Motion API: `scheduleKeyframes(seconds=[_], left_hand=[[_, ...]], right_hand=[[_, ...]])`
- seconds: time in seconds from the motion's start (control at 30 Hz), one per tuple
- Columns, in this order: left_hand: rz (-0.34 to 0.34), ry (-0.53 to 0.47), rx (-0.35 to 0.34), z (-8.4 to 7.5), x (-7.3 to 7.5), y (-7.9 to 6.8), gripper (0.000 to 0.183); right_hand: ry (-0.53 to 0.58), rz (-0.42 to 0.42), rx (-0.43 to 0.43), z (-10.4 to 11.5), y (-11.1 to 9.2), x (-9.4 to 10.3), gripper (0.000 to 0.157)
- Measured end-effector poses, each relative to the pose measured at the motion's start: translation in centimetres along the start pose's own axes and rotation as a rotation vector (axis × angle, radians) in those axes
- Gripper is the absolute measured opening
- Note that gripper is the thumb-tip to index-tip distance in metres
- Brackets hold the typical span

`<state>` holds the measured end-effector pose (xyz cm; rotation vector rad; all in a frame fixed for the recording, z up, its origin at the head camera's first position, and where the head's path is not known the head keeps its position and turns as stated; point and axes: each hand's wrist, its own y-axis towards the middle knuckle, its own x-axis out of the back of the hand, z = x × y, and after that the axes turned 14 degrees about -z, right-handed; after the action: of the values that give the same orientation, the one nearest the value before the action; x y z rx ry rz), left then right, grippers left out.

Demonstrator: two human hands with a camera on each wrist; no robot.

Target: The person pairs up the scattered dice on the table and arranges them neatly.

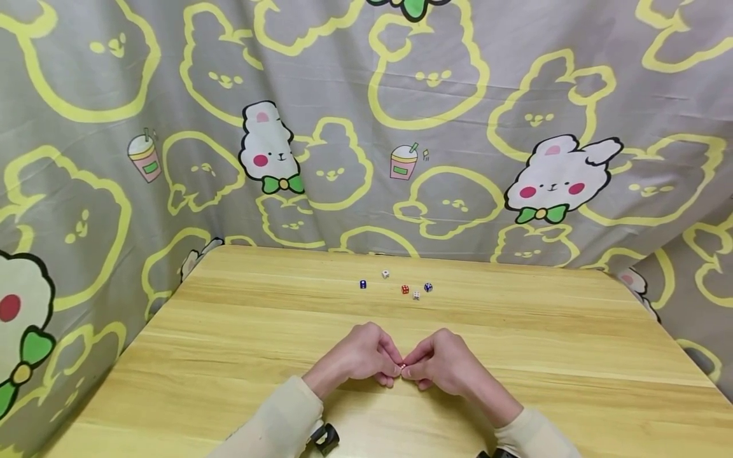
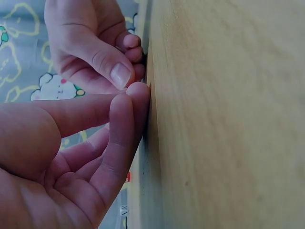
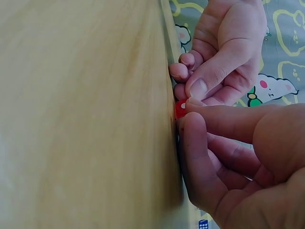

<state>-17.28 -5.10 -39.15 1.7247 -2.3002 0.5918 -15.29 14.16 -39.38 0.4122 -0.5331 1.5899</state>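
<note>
Both hands meet fingertip to fingertip low over the wooden table, around a small red die (image 1: 403, 366) with white pips. My left hand (image 1: 365, 353) pinches it from the left with thumb and forefinger, and my right hand (image 1: 448, 364) does the same from the right. One red face of the die (image 3: 180, 109) shows between the fingertips in the right wrist view, close by the tabletop. From the left wrist view the fingers of the left hand (image 2: 90, 138) hide it. The other fingers of both hands are curled near the wood.
Several dice stand farther back on the table (image 1: 240, 318): a blue die (image 1: 363, 284), a white die (image 1: 385, 274), another red die (image 1: 405, 289), a second white die (image 1: 416, 295) and a second blue die (image 1: 428, 287). A patterned grey curtain (image 1: 343, 83) hangs behind the table's far edge.
</note>
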Motion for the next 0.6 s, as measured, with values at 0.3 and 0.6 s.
scheduleKeyframes(seconds=[0.3,0.6], left_hand=[[-0.011,0.017,0.007,0.14,-0.52,-0.17,0.007],[-0.02,0.02,-0.019,0.1,-0.35,-0.02,0.008]], right_hand=[[-0.009,-0.002,-0.009,-0.4,-0.25,-0.01,0.009],[0.013,-0.004,0.009,-0.33,0.04,0.01,0.009]])
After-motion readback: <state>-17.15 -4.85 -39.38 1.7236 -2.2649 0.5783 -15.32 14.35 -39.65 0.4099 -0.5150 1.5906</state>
